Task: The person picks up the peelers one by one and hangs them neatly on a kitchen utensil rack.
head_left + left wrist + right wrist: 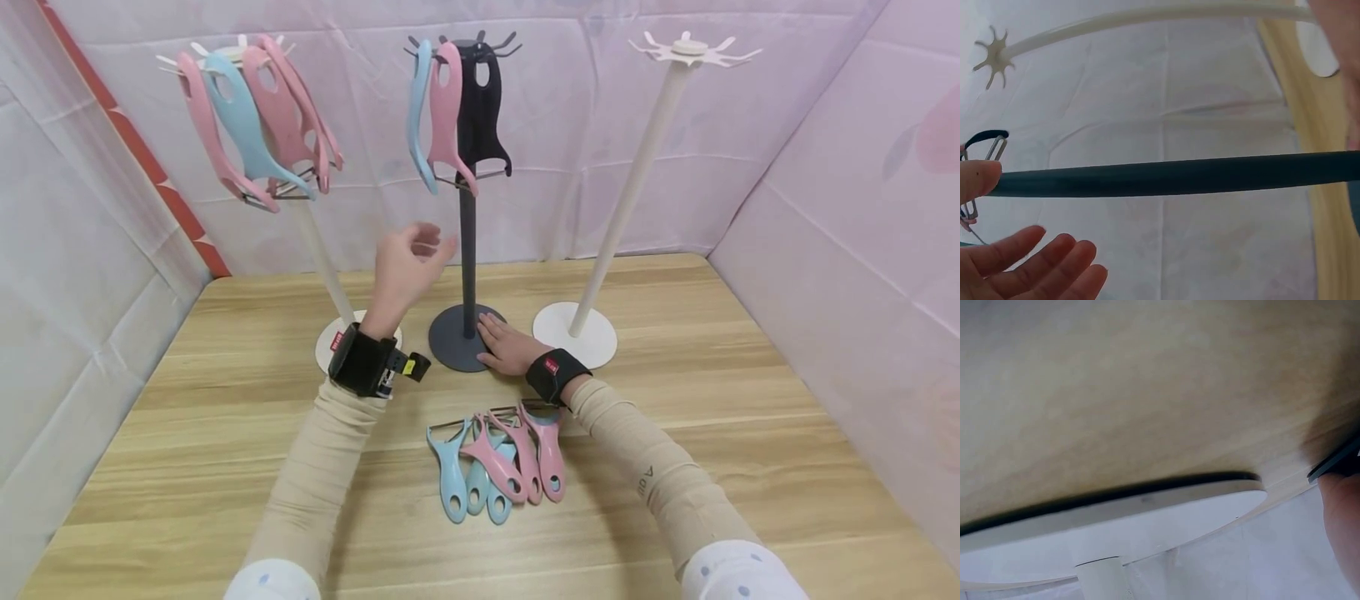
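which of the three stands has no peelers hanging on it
The white stand on the right: its hooks are bare, while the left white stand and the dark middle stand both carry peelers.

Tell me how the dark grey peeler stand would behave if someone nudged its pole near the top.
The dark grey peeler stand is tall and thin on a small round base, with peelers hung high, so it probably tips easily. The right hand lying flat on its base would likely steady it. The pole looks rigid, unlikely to bend.

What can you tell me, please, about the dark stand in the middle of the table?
The dark stand is matte charcoal, plastic-looking: a round base, a slim upright pole, hooked prongs on top. Three peelers hang there, blue, pink and black. It stands between two white stands. The right hand rests flat on its base; the left hand hovers open beside the pole.
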{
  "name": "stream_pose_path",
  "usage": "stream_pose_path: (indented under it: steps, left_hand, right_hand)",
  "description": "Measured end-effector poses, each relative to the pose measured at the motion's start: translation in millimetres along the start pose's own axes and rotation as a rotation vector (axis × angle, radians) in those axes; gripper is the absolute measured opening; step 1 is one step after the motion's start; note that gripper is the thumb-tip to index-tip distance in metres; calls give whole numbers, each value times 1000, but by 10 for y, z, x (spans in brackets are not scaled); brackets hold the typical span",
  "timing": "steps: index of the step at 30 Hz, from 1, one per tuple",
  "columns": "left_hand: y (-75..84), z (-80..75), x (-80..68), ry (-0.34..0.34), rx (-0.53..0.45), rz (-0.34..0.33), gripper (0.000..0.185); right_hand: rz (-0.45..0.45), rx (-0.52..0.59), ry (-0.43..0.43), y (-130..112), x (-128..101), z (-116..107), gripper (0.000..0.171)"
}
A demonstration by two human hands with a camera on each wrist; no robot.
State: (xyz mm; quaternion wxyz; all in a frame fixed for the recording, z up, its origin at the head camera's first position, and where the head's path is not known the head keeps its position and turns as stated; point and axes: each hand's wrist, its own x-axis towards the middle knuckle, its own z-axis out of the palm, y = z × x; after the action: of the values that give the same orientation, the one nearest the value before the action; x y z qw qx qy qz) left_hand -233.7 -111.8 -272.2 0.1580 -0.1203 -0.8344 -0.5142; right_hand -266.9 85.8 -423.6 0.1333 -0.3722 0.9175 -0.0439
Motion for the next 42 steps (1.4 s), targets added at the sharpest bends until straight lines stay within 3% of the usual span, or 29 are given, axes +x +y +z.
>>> stream_pose_path:
  steps: [8,13,16,30,34,42]
  left_hand:
    - [-190,92,-271,-151,179,157,26]
    - [-274,132,-475,-321,339,319,24]
    - [-326,166,-584,-416,409,375,25]
    - [-480,209,-996,-673,532,438,19]
    - [-542,198,-1079,-707,568,487,13]
    - [-667,168,-1218,-763,532,593,13]
  right_hand:
    - [10,3,-8,42,23,25,64]
    - [25,10,-23,39,25,22,64]
    - [24,20,-22,36,19,16,64]
    - [6,4,-8,31,24,29,64]
    - [10,-5,-8,27,21,27,64]
    - [10,-3,-18,12,7,-9,63]
